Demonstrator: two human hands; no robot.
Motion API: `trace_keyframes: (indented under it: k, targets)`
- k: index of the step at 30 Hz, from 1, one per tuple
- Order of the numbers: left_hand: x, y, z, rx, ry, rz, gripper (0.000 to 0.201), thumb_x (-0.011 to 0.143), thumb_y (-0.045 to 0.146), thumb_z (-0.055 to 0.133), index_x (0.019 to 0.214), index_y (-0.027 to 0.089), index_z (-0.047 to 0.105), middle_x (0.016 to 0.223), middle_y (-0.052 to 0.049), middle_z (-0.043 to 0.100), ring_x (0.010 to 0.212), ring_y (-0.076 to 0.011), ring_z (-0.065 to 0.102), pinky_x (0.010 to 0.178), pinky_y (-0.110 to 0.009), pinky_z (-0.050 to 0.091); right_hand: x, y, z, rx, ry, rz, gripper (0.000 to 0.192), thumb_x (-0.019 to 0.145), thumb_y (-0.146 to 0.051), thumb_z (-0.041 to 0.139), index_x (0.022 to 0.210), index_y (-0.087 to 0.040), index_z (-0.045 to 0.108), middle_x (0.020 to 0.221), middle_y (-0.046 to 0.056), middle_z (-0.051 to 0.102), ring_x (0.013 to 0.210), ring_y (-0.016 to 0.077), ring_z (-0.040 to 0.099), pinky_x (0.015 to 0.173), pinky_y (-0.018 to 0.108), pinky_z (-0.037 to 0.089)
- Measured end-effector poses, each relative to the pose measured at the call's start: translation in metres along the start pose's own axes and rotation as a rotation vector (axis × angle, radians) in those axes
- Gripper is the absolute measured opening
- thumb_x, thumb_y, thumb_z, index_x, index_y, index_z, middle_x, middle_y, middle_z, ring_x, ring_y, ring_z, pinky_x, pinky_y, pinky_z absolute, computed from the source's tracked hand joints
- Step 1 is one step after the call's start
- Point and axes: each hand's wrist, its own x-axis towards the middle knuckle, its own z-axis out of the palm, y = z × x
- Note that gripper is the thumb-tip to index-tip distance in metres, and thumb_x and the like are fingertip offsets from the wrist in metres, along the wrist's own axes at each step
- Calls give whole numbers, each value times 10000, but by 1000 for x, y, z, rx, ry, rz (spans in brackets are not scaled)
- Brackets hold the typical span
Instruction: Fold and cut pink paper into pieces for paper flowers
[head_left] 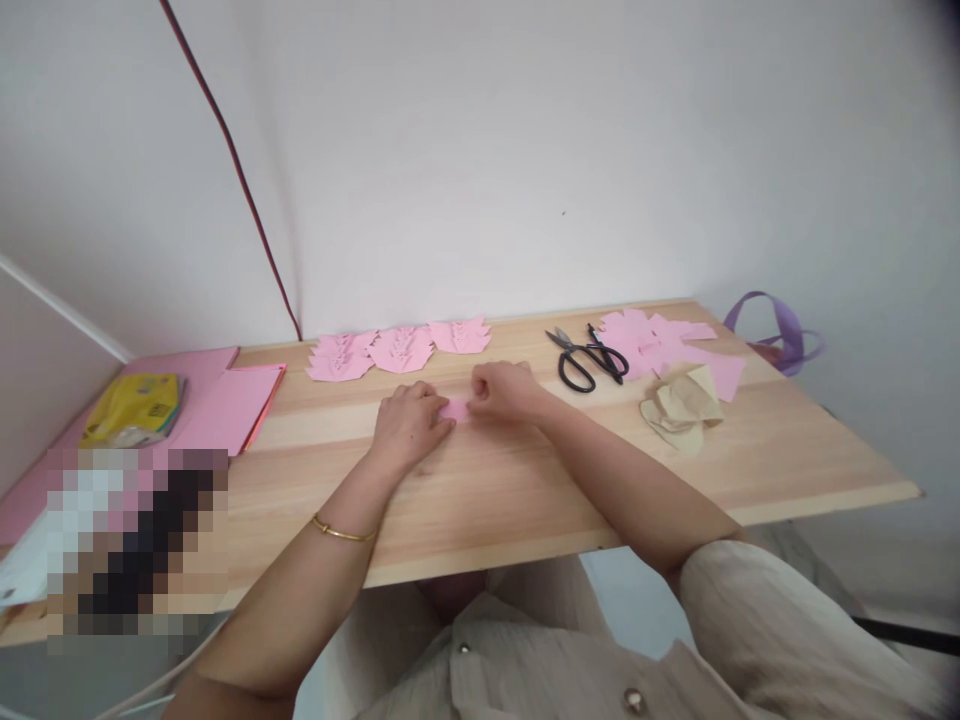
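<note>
Between my two hands a small piece of pink paper (454, 409) lies low over the wooden table. My left hand (409, 425) pinches its left end between thumb and fingers. At its right end, my right hand (504, 392) is curled closed on the paper, its fingertips partly hidden. Just beyond stand several cut pink paper shapes with jagged edges (401, 348), in a row near the wall. Black-handled scissors (576, 372) lie to the right of my right hand, blades pointing away, beside a black pen (602, 350).
Pink paper scraps (637, 345) and a crumpled beige paper (684, 408) lie on the right. A purple ribbon (784, 325) hangs at the table's right end. On the left, a yellow packet (135, 408) rests on large pink sheets (214, 405); a blurred patch covers the near-left corner.
</note>
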Motion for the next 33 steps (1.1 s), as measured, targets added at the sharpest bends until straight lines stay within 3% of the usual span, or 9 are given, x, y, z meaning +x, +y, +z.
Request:
trace_keyframes:
  k: [4, 8, 12, 15, 19, 27, 33]
  targets:
    - [0, 0, 0, -7, 6, 3, 296, 787, 422, 545, 1006, 272, 675, 1063, -39, 596, 958, -240, 515, 807, -372, 412, -2, -13, 12, -5, -42, -95, 191, 675, -376, 607, 740, -205, 550, 825, 11, 642, 826, 183, 545, 769, 332, 268]
    - [0, 0, -1, -11, -2, -11, 308, 774, 407, 562, 1028, 271, 669, 1089, -39, 592, 972, -243, 515, 822, -378, 412, 5, 7, 0, -23, -56, 29, 150, 674, -335, 595, 714, -201, 543, 786, 4, 642, 783, 180, 550, 761, 340, 272]
    - [0, 1, -2, 1, -7, -18, 312, 771, 407, 561, 1029, 268, 668, 1096, -40, 595, 973, -249, 518, 812, -385, 418, 7, 24, -15, -30, 23, 143, 81, 662, -244, 585, 715, -196, 545, 799, 10, 650, 759, 175, 555, 733, 321, 280]
    - [-1, 1, -1, -1, 8, -8, 309, 769, 404, 563, 1028, 271, 666, 1082, -37, 597, 970, -245, 519, 823, -385, 417, 3, 16, -9, 33, 48, 38, 69, 679, -241, 574, 729, -198, 554, 796, -3, 655, 744, 153, 557, 717, 297, 282]
    - [-1, 1, 0, -12, 16, -9, 277, 777, 392, 552, 997, 273, 671, 1068, -38, 593, 962, -234, 520, 831, -376, 416, -6, -6, 8, 133, -29, -204, 93, 691, -286, 577, 746, -211, 579, 778, -26, 657, 733, 131, 557, 696, 270, 284]
    - [1, -2, 0, -112, -11, -54, 326, 764, 201, 493, 1030, 273, 667, 1080, -25, 604, 988, -220, 528, 865, -364, 407, -8, -15, 8, 126, -110, -138, 76, 698, -276, 564, 732, -221, 603, 786, -23, 666, 745, 142, 563, 749, 311, 278]
    - [0, 2, 0, -127, 12, -93, 282, 770, 325, 548, 1019, 254, 660, 1057, -42, 609, 968, -237, 538, 820, -363, 418, -6, -20, 12, 82, -98, -92, 158, 735, -367, 548, 734, -215, 594, 801, 5, 659, 779, 169, 566, 790, 340, 284]
